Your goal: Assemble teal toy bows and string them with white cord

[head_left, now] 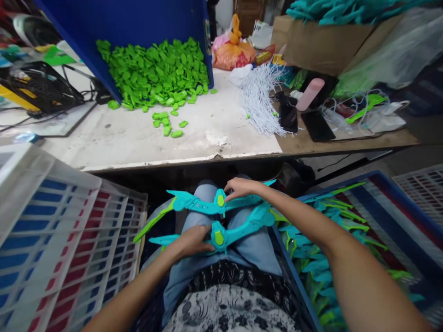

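Observation:
Two teal plastic toy bows with green centre pieces lie across my lap. My left hand (pixel 192 240) rests closed on the nearer bow (pixel 238 233), fingers over its left limb beside the green centre piece (pixel 218 237). My right hand (pixel 242 188) pinches the farther bow (pixel 194 203) just right of its green centre (pixel 220 200). A green limb tip (pixel 152 223) sticks out to the left of my knee.
A pile of green plastic pieces (pixel 159 74) lies on the white table (pixel 214 133) against a blue board. White strings (pixel 259 99), a black phone (pixel 316 125) and bags sit at right. A blue crate (pixel 346 240) of teal bows stands at my right, a white basket (pixel 51 230) at my left.

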### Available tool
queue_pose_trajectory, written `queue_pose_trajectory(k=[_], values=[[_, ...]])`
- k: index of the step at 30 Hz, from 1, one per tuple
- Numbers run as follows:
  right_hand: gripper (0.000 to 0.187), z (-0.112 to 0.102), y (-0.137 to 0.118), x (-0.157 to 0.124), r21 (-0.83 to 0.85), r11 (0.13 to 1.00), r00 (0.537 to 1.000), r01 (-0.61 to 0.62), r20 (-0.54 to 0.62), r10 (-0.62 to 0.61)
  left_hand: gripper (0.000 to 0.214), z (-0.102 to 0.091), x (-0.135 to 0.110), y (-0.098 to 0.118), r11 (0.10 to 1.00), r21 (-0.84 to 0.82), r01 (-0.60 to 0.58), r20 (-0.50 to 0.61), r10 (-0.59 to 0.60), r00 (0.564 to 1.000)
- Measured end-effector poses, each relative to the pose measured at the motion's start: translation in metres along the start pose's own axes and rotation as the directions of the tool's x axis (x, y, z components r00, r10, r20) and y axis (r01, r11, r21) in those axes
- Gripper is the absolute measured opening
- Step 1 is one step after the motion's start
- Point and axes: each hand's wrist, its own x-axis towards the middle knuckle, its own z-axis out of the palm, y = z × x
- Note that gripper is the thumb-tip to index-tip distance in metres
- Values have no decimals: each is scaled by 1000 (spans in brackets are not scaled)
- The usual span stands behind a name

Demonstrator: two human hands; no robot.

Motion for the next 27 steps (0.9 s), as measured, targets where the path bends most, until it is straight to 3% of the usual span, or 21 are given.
queue_pose_trajectory(k=[1, 2, 3, 4, 6, 7, 8, 11, 14, 18, 23, 27], values=[[20, -12, 4, -2, 14, 998, 985, -64, -159, 66, 46, -4, 0, 1, 999, 36, 2, -25, -2, 1000], [22, -27, 10, -6, 27, 988, 929, -152, -337, 153, 44, -8, 0, 4, 996, 86, 12, -98, -3, 995], [26, -45, 19, -10, 38, 965, 827, -261, -506, 244, 42, -12, 0, 6, 990, 138, 26, -209, 4, 978], [30, -64, 31, -15, 43, 925, 697, -378, -645, 315, 39, -17, 2, 8, 983, 178, 40, -345, 24, 938], [34, -104, 62, -24, 43, 814, 453, -579, -814, 365, 40, -26, 13, 9, 968, 249, 44, -571, 110, 814], [34, -123, 79, -27, 34, 765, 382, -644, -852, 360, 43, -30, 21, 7, 956, 290, 33, -628, 164, 761], [34, -139, 96, -28, 21, 722, 351, -692, -864, 362, 47, -32, 31, 3, 944, 331, 19, -648, 212, 731], [31, -170, 132, -22, -25, 625, 392, -780, -798, 458, 60, -33, 56, -12, 918, 396, -3, -602, 262, 754], [27, -181, 142, -11, -70, 571, 428, -818, -737, 523, 57, -26, 63, -24, 920, 392, 30, -602, 231, 764], [27, -191, 138, -4, 29, 583, 391, -812, -715, 580, 52, -18, 54, -27, 926, 373, 55, -647, 217, 731], [29, -201, 135, 4, 125, 630, 428, -766, -633, 646, 54, -21, 53, -27, 928, 369, 47, -641, 217, 736], [31, -209, 131, 11, 148, 597, 382, -789, -643, 664, 54, -22, 56, -29, 931, 362, 41, -633, 213, 744]])
